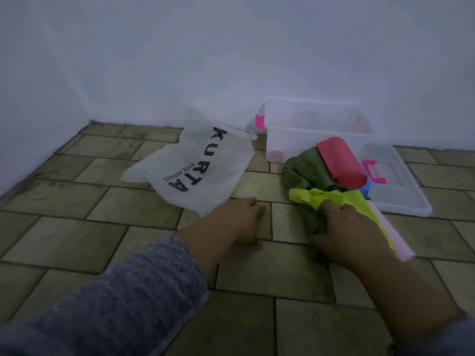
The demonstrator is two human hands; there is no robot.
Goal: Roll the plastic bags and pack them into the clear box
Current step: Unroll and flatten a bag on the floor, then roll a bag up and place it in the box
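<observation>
**Bounds and open room.** Tiled floor (77, 240) meets the white wall (231, 60) along the far side and again at the left. Bare tiles lie across the near and left parts. A narrow strip of bare tile separates the white bag from the coloured pile.

**Clear box** (308, 140), one. Stands far right, against the wall, open-topped and translucent. What is inside is too blurred to tell.

**Lid** (406, 199), one. Lies flat on the floor just right of the pile, off the box.

**Pink clips**, two plainly seen: one at the box's left end (259, 122), one on the lid (372, 173).

**White bag** (195, 165), one. Lies unrolled and creased, left of the box, with the black print "KURTA". Its far edge lifts off the floor.

**Coloured bags**, five visible, heaped just near the box:
- green bag (303, 170), crumpled, lowest and largest
- red bag (341, 163), rolled into a tube, lying on the green
- yellow bag (334, 196), crumpled, across the near side
- pale pink bag (393, 240), rolled, at the near right
- blue bag (368, 188), only a corner showing

**Left hand** (239, 222), grey sleeve (128, 291). Rests palm down on the bare strip, its fingers loose and holding nothing, close to the white bag's near edge.

**Right hand** (347, 232). Its fingers (327, 205) are curled into the green bag and grip it, with the tips against the yellow bag.
</observation>
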